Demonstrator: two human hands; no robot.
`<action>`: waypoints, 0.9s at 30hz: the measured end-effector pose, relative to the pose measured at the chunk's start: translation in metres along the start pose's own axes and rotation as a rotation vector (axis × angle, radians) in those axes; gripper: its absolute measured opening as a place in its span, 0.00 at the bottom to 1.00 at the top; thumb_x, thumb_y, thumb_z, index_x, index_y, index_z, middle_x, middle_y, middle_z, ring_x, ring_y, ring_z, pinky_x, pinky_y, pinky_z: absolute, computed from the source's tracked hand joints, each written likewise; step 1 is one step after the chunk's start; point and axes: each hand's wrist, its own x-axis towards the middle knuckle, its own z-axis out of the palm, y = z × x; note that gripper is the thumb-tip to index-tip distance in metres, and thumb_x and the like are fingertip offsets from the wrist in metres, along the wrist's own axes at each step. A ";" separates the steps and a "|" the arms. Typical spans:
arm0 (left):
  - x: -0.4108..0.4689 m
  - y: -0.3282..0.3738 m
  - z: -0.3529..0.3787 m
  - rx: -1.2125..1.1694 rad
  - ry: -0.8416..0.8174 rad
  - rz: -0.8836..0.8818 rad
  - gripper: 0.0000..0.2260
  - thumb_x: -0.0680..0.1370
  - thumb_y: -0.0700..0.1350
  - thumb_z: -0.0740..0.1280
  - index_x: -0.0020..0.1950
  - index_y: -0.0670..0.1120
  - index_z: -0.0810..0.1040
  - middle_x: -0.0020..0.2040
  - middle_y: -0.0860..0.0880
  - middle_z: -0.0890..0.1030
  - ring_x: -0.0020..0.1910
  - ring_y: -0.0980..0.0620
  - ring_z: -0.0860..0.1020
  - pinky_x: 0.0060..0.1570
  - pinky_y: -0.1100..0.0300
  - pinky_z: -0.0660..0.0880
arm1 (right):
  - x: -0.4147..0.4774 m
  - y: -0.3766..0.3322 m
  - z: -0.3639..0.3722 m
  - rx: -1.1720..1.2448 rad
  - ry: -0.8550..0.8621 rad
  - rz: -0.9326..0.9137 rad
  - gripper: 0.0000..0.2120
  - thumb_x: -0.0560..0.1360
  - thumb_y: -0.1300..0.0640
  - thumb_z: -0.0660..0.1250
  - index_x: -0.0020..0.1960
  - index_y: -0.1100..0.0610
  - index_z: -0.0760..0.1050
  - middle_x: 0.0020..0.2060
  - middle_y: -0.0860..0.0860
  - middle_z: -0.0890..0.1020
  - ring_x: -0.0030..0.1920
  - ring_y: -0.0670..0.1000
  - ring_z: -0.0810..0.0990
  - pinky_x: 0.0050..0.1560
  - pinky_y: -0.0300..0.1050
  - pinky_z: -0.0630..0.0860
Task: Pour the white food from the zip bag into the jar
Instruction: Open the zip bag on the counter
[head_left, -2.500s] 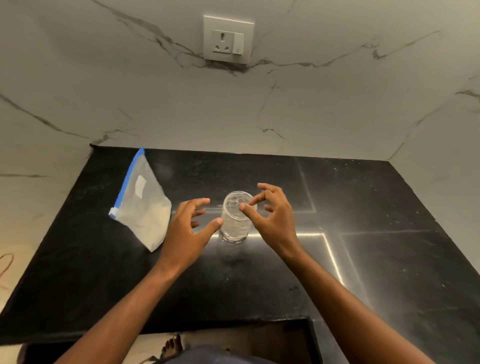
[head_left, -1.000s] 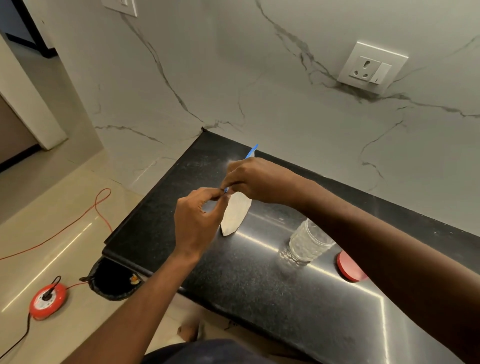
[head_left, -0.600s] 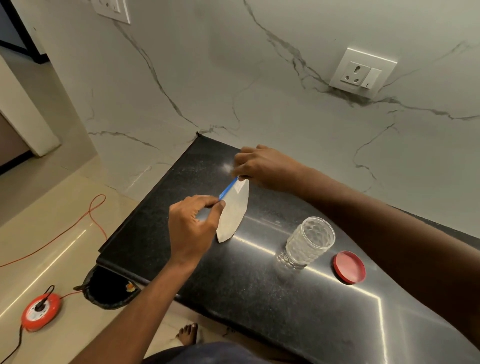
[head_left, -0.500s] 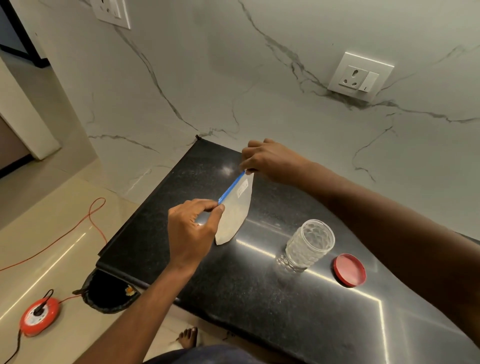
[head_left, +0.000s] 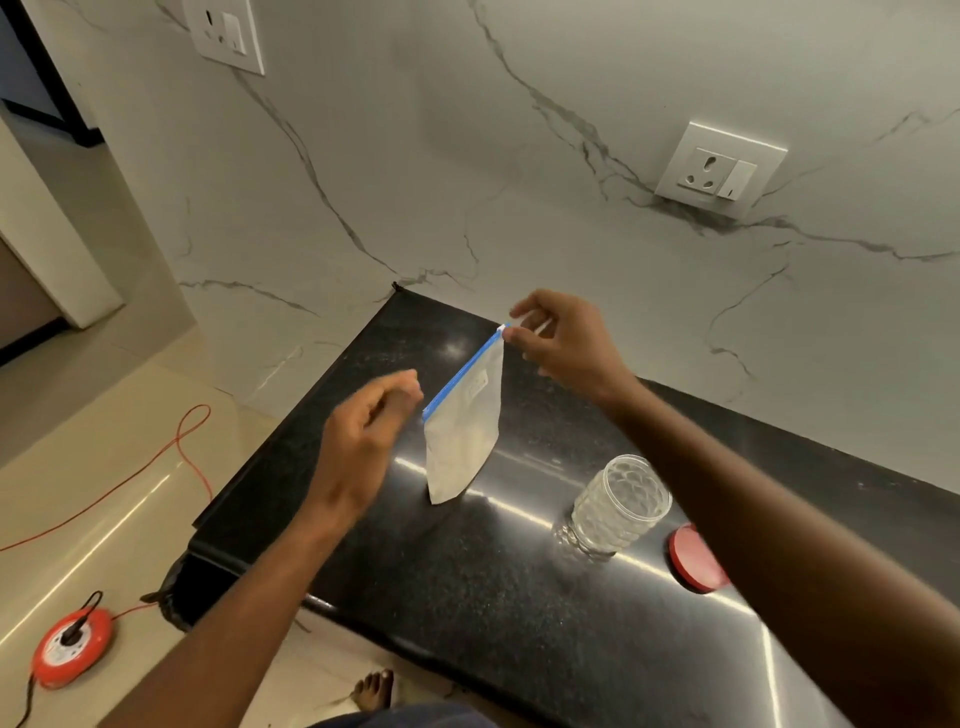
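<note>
Since the earlier frame, the left hand (head_left: 371, 441) has slipped off the zip bag (head_left: 462, 434), fingers loosely curled and empty beside its blue seal. Hanging from the right hand (head_left: 563, 345) by a one-corner pinch above the countertop (head_left: 493, 597), the bag may swing and spill (if unsealed). The jar (head_left: 615, 506) stands open nearby, its red lid (head_left: 693, 561) just beside.

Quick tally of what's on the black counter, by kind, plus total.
zip bag: 1
glass jar: 1
red lid: 1
Total: 3
</note>
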 end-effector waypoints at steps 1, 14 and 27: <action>0.013 0.005 -0.002 -0.021 -0.018 -0.065 0.16 0.79 0.68 0.63 0.57 0.62 0.84 0.54 0.59 0.87 0.54 0.64 0.84 0.53 0.68 0.78 | -0.011 -0.001 0.009 0.214 0.038 0.123 0.10 0.79 0.54 0.74 0.53 0.60 0.82 0.42 0.53 0.86 0.38 0.51 0.86 0.35 0.43 0.81; 0.093 0.026 0.017 0.065 -0.376 -0.269 0.07 0.79 0.47 0.75 0.49 0.45 0.90 0.42 0.49 0.90 0.42 0.55 0.89 0.34 0.66 0.82 | -0.026 -0.001 0.073 0.883 0.035 0.610 0.14 0.76 0.53 0.75 0.54 0.62 0.82 0.40 0.56 0.89 0.40 0.57 0.90 0.37 0.46 0.84; 0.083 0.027 0.024 0.022 -0.470 -0.296 0.04 0.79 0.41 0.74 0.50 0.43 0.89 0.42 0.46 0.90 0.42 0.51 0.89 0.37 0.62 0.84 | -0.034 0.006 0.078 0.832 0.102 0.666 0.14 0.79 0.52 0.70 0.51 0.63 0.83 0.31 0.54 0.85 0.30 0.52 0.85 0.38 0.46 0.84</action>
